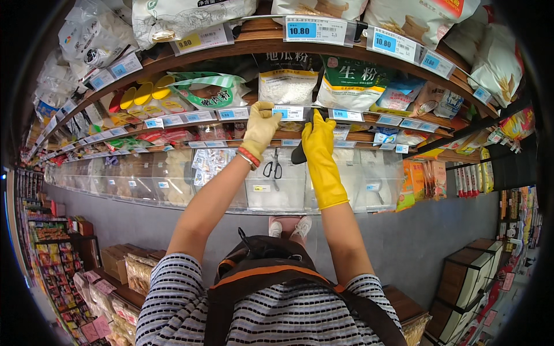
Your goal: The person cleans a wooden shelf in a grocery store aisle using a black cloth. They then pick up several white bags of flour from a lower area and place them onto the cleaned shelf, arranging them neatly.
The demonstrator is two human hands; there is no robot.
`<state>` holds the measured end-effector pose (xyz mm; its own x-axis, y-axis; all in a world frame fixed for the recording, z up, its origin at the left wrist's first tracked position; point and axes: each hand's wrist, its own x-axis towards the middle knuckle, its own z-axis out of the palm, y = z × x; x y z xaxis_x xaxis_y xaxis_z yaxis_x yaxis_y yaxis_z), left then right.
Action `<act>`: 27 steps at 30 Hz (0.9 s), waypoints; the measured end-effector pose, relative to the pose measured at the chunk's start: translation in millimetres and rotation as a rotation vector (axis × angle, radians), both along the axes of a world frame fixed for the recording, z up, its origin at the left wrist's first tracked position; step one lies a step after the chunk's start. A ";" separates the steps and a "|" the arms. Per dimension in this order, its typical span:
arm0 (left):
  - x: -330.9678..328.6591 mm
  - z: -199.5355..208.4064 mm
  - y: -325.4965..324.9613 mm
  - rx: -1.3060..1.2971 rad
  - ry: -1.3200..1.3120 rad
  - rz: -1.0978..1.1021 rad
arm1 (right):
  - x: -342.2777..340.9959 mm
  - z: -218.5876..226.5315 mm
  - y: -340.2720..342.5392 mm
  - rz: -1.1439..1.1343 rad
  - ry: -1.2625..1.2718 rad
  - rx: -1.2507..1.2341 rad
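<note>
My left hand (262, 128), in a cream glove with a red beaded bracelet at the wrist, is closed at the left end of a price label (288, 113) on the shelf edge. My right hand (318, 138) wears a long yellow rubber glove. Its fingers wrap round a black handheld device (299, 154), with the top of the device close to the label's right end; its exact kind is partly hidden. Behind the label stands a clear-windowed bag of white starch (287, 86). To its right is a green and white starch bag (353, 83).
Large flour bags (418, 20) fill the upper shelf. Below my hands, clear bulk bins (225, 190) hold pale goods, and black-handled scissors (273, 167) hang in front. A backpack (265, 262) hangs on my front. Boxes and packets (124, 259) stand behind me at left.
</note>
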<state>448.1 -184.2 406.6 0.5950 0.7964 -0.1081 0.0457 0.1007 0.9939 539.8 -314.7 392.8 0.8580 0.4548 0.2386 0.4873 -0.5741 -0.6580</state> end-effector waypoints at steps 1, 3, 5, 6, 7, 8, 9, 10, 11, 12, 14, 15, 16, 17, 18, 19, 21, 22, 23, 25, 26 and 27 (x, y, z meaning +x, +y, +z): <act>1.7 12.7 2.9 -0.151 0.013 -0.008 | 2.8 -1.7 -1.2 0.016 0.015 0.020; -0.3 31.8 4.4 -0.317 -0.014 -0.001 | 5.3 -14.2 -1.2 0.041 -0.044 0.128; -3.1 35.5 9.4 -0.393 -0.033 -0.024 | 12.0 -30.7 -2.5 0.120 -0.062 0.265; -3.4 35.9 14.0 -0.420 -0.052 -0.053 | 18.2 -37.4 -5.1 0.184 -0.050 0.349; -2.8 36.5 18.6 -0.446 -0.072 -0.083 | 22.5 -44.4 -9.9 0.208 -0.034 0.353; -3.8 34.5 22.9 -0.477 -0.088 -0.109 | 25.6 -43.9 -12.2 0.241 0.021 0.363; -5.1 31.5 24.6 -0.465 -0.127 -0.099 | 20.1 -35.4 -10.4 0.218 0.026 0.308; -8.4 28.7 26.9 -0.502 -0.135 -0.100 | 12.6 -27.5 -7.0 0.195 0.031 0.253; -5.7 31.6 28.4 -0.534 -0.147 -0.117 | 8.6 -24.9 -2.4 0.141 0.006 0.207; -4.0 34.1 29.0 -0.566 -0.159 -0.134 | 2.7 -22.8 3.9 0.088 -0.018 0.160; -1.4 37.0 24.7 -0.566 -0.156 -0.096 | -8.1 -16.7 16.6 0.009 -0.018 0.078; -1.5 37.8 23.4 -0.569 -0.169 -0.091 | -13.1 -12.5 22.9 -0.018 0.007 0.041; -2.8 38.5 22.8 -0.572 -0.183 -0.086 | -19.4 -9.3 28.6 -0.044 0.033 0.004; -2.2 40.5 21.8 -0.570 -0.177 -0.078 | -24.1 -11.0 32.5 -0.039 0.033 0.019; -2.2 41.3 21.0 -0.568 -0.171 -0.067 | -30.5 -10.9 36.1 -0.004 0.032 0.017; -2.6 42.0 20.3 -0.567 -0.165 -0.055 | -40.5 -12.6 43.6 0.025 0.026 0.038; -1.8 35.7 23.9 -0.612 -0.229 -0.055 | -56.5 -23.4 67.3 0.089 0.181 0.147; 4.5 34.5 22.6 -0.633 -0.257 -0.075 | -56.1 -34.3 80.4 0.109 0.339 0.239; 16.7 36.4 16.0 -0.585 -0.233 -0.081 | -50.2 -56.0 89.6 0.115 0.462 0.323; 10.5 38.1 21.5 -0.564 -0.222 -0.109 | -60.3 -49.9 91.8 0.273 0.322 0.327; 7.0 38.3 26.1 -0.556 -0.221 -0.120 | -65.0 -43.5 87.5 0.336 0.243 0.373; 2.8 34.8 30.3 -0.580 -0.235 -0.093 | -71.1 -35.9 82.5 0.403 0.164 0.417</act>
<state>451.0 -153.9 441.4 0.7192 0.5912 -0.3650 -0.1325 0.6324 0.7633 468.7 -232.1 356.9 0.6785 0.6481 0.3459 0.4859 -0.0428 -0.8730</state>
